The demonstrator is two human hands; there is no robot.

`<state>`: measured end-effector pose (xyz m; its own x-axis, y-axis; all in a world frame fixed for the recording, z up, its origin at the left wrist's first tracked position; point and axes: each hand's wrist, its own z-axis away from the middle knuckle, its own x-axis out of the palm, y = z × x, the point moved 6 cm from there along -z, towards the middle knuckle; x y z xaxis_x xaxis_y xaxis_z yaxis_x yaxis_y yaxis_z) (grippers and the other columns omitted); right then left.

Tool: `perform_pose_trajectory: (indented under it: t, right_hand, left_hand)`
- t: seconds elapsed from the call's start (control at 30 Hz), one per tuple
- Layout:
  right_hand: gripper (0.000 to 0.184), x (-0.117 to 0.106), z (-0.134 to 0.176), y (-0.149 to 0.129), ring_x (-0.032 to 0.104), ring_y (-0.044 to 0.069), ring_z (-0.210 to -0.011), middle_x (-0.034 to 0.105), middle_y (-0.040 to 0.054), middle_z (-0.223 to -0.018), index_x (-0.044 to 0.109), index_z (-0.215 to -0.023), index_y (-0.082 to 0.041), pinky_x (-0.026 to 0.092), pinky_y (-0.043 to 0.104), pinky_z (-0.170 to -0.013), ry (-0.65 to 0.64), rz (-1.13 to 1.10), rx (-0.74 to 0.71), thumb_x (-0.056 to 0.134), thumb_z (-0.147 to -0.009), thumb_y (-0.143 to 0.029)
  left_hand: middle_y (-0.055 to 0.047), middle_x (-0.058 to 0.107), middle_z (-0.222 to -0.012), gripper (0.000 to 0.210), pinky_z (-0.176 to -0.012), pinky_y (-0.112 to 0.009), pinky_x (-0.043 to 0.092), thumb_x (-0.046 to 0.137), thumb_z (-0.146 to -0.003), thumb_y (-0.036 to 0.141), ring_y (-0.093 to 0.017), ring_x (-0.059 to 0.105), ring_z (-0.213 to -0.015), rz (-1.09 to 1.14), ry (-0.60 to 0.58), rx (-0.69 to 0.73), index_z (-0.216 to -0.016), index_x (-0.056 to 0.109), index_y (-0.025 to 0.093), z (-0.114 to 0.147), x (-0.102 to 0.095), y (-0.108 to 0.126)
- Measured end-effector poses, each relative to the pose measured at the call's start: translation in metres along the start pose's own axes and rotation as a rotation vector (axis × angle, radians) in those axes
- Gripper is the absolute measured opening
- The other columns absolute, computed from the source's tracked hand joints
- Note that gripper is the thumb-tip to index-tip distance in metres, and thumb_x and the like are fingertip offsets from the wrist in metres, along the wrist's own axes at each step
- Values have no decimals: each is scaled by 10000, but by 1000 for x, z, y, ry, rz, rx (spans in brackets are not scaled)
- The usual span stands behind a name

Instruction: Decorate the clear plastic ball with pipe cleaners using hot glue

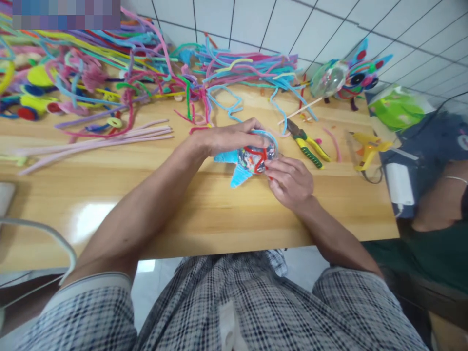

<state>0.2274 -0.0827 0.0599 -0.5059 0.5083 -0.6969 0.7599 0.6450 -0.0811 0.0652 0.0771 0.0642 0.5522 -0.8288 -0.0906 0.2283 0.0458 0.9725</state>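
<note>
A clear plastic ball (252,158) with a blue pipe cleaner rim sits between my hands on the wooden table. Two blue pointed ears (241,176) of wound pipe cleaner stick out from its left and lower side. My left hand (241,139) is wrapped over the ball's top from the left. A bent red pipe cleaner (262,165) lies across the ball's surface. At its right side, the fingers of my right hand (290,181) pinch together at the red pipe cleaner's end; the fingertips partly cover it.
Pliers (307,144) with yellow-green handles and a yellow glue gun (369,147) lie to the right. Heaps of coloured pipe cleaners (252,68) line the back. A finished-looking animal figure (360,78) stands at back right. Another person's arm (440,195) is at the right edge.
</note>
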Motion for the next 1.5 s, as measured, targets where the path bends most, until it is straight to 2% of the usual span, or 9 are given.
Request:
perform_pose_trajectory:
  t: [0.17,0.33,0.5,0.7,0.93,1.1,1.27,1.4,1.5]
  right_hand:
    - [245,8,3,0,889,247,-1146,951,0,-1276,846,-1254,-357,732,463,-1027,-34,10,53,767,-1093,-190]
    - [259,7,-3,-5,877,222,-1180,946,-19,-1293,837,-1243,-348,731,434,-989,17,32,5,706,-1123,-160]
    - [260,9,-4,-3,875,249,-1205,942,11,-1308,847,-1221,-335,735,475,-1021,-37,7,33,688,-1122,-154]
    - [264,10,-8,-3,868,247,-1225,932,8,-1335,834,-1248,-330,722,471,-1074,-7,-67,19,715,-1112,-138]
    - [319,8,-12,-12,878,243,-1212,934,16,-1353,823,-1283,-300,718,446,-1058,105,-78,-40,722,-1092,-66]
    - [318,6,-15,-14,885,242,-1159,941,3,-1315,813,-1274,-303,731,445,-1011,145,-57,-56,731,-1086,-60]
    - [335,3,-17,-16,894,238,-1123,949,17,-1285,792,-1280,-282,738,429,-998,152,-31,-71,730,-1070,-29]
    - [353,2,-18,-17,897,247,-1108,950,36,-1287,786,-1303,-269,740,435,-1000,140,-48,-84,748,-1053,-22]
    - [355,2,-18,-19,897,247,-1114,948,48,-1293,799,-1289,-259,737,426,-1011,145,-56,-90,759,-1042,-7]
  left_hand:
    - [-45,786,-1272,503,-1050,-318,565,839,-887,479,-279,704,-1346,-32,6,-48,-1294,664,242,5,-1,1]
    - [-18,770,-1216,539,-1017,-331,572,880,-861,528,-257,709,-1255,-32,11,-86,-1272,662,255,6,-4,1]
    - [-5,760,-1164,535,-990,-357,551,907,-837,601,-255,685,-1168,-36,27,-72,-1201,696,272,8,-3,4]
    - [-12,804,-1164,570,-1041,-372,569,958,-833,585,-280,703,-1230,-22,29,-69,-1232,721,254,12,-4,7]
    - [-10,797,-1130,568,-954,-330,586,989,-850,550,-228,756,-1136,-13,21,-37,-1254,736,241,9,-10,-2]
    - [-34,834,-1139,574,-1045,-395,611,912,-918,740,-284,745,-1219,39,27,-28,-1196,764,261,7,-9,-6]
    - [-72,883,-1246,735,-1145,-487,620,768,-923,925,-369,718,-1311,67,-39,-37,-1213,805,251,7,-7,-5]
    - [-60,840,-1420,655,-1184,-427,594,781,-989,803,-329,730,-1390,-39,35,-19,-1316,803,237,8,-18,-5]
    - [-77,831,-1387,579,-1163,-417,595,879,-952,648,-301,759,-1333,-36,18,-29,-1348,804,233,9,-17,-5]
